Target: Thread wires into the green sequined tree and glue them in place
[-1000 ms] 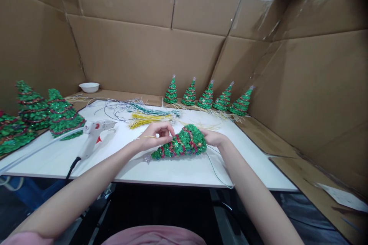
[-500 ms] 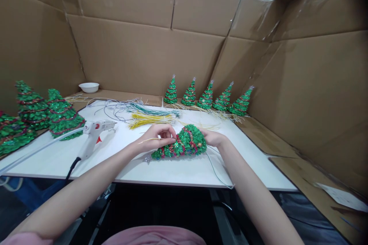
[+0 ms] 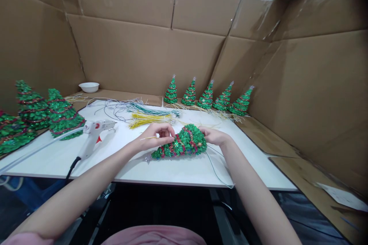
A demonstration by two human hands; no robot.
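Note:
A small green tinsel Christmas tree [image 3: 188, 141] with red garland lies on its side on the white table, its silver star [image 3: 147, 158] pointing left. My left hand [image 3: 158, 136] is closed in a pinch at the tree's upper side, on a thin yellow wire [image 3: 149, 138] whose end sticks out to the left. At the open base, my right hand [image 3: 214, 136] grips the tree's rim; its fingertips are partly hidden behind the tree. A thin green wire [image 3: 214, 168] trails from the base toward the table's front edge.
Bundles of yellow wires [image 3: 152, 120] and green wires [image 3: 155, 111] lie behind my hands. A white glue gun [image 3: 93, 136] stands at left near larger trees [image 3: 64, 113]. Several small trees [image 3: 206, 96] line the back, and a white bowl [image 3: 89, 87] sits back left. Cardboard walls [image 3: 138, 53] surround the table.
My right hand has shifted slightly, and more of its fingers now show at the tree's base. My left hand has moved a little left; the tree stays almost in place.

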